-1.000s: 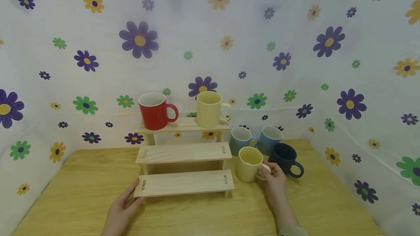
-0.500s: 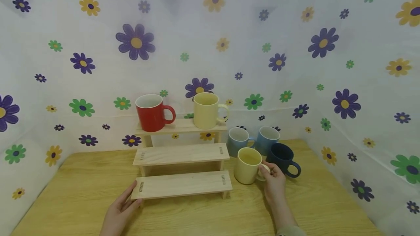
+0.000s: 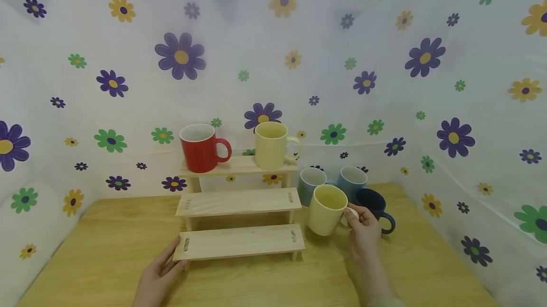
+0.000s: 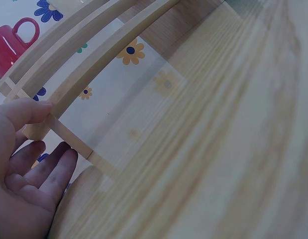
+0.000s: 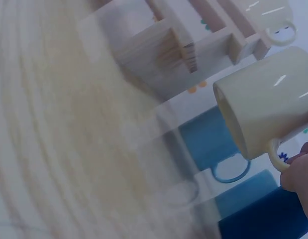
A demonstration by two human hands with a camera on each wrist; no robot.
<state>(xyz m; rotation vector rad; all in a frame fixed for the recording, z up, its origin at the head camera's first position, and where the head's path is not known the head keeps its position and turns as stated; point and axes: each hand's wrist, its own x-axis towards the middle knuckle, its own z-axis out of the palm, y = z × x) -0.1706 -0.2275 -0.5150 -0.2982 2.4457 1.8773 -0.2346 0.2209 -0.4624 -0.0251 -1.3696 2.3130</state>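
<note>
My right hand [image 3: 365, 231] pinches the handle of a pale yellow mug [image 3: 324, 214], which is raised off the table and tilted. In the right wrist view this yellow mug [image 5: 268, 94] hangs above the table, right of the rack. My left hand [image 3: 160, 274] holds the left end of the lowest board of a three-step wooden display rack [image 3: 239, 243], thumb and fingers around the board's end. On the top step stand a red mug [image 3: 198, 150] at the left and another pale yellow mug [image 3: 270, 148] at the right.
Right of the rack, two light blue mugs [image 3: 352, 181] and a dark blue mug [image 3: 372, 202] stand close together, partly behind the raised mug and right hand. A flower-patterned cloth [image 3: 239, 84] walls the wooden table [image 3: 256, 283] at the back and sides.
The right hand has lifted the yellow mug off the table, slightly up and right, and it now tilts. The left hand stays at the rack's end.
</note>
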